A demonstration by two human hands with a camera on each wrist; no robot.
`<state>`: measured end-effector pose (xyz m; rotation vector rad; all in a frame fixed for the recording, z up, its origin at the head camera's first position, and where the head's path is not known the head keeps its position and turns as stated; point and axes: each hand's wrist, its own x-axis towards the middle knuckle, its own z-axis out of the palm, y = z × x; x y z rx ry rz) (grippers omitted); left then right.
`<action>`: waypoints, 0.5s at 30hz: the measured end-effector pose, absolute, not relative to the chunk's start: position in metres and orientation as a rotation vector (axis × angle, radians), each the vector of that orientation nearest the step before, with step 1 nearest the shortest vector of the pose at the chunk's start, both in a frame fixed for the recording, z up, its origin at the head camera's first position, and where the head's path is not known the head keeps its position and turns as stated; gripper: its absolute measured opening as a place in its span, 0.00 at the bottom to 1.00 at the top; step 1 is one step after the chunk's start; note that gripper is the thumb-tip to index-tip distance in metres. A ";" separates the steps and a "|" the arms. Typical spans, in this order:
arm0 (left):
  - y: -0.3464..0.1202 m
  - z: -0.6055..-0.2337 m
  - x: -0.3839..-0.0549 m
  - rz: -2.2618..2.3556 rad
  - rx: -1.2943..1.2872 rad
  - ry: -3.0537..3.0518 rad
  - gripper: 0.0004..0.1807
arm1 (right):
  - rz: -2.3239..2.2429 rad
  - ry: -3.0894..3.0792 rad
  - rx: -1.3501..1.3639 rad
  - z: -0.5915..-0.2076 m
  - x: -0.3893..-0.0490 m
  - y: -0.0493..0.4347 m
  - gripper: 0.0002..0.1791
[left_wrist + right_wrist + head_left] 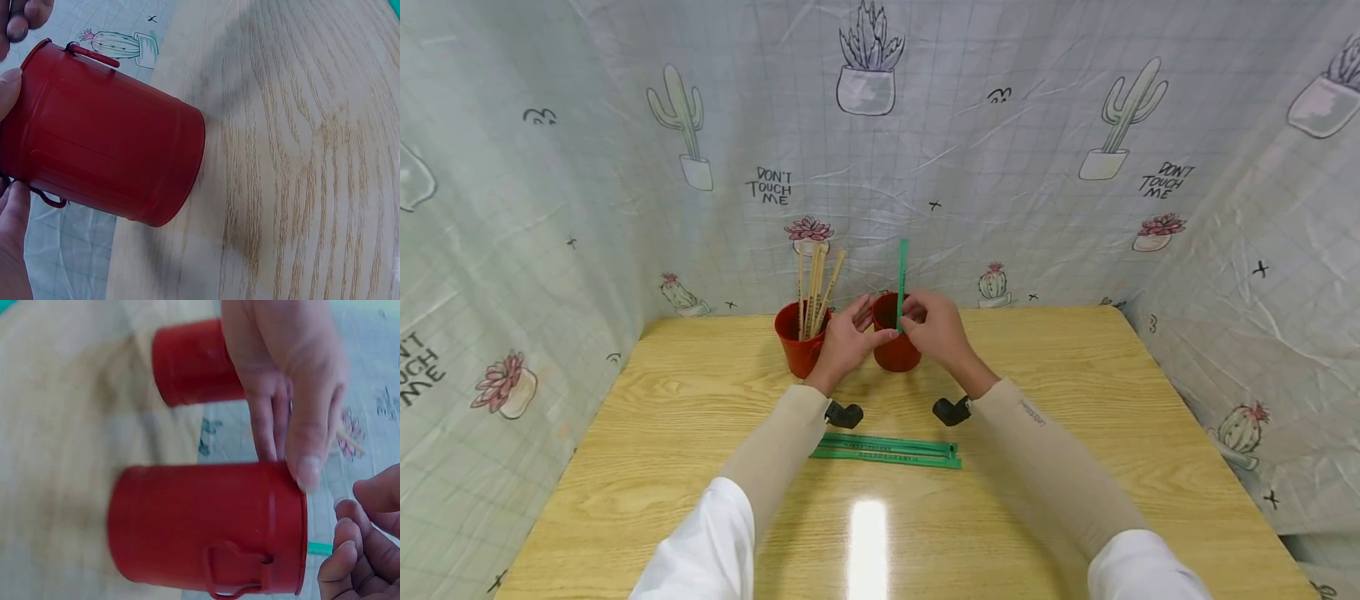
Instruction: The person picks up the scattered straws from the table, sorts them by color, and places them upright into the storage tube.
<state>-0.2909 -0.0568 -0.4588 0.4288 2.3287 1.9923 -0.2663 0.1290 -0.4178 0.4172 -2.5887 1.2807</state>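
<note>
A red metal bucket [897, 357] stands near the back edge of the table, a small loop handle on its side in the left wrist view. My left hand [847, 335] holds it near the rim, thumb at the front and fingers along the left side. With thumb and fingers, my right hand [938, 327] pinches a thin green strip with printed marks [903, 267]. This strip stands nearly upright at the bucket's mouth, its lower end hidden. In the right wrist view, a short piece of green strip [319, 549] shows between rim and fingertips.
Left of the hands is a second red bucket [797, 357] with several tan marked strips [814, 283]. Several green strips [887, 450] lie flat on the wooden table [700, 500], near the forearms. A patterned cloth [925, 150] hangs behind the table and along its sides.
</note>
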 end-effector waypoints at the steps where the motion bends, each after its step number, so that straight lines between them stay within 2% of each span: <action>1: -0.057 -0.459 -0.291 1.989 0.434 2.331 0.49 | 1.296 -2.573 0.448 -0.419 -0.262 0.130 0.07; 15: -0.058 -0.458 -0.292 1.953 0.416 2.377 0.49 | 0.995 -2.699 0.916 -0.455 -0.202 0.150 0.03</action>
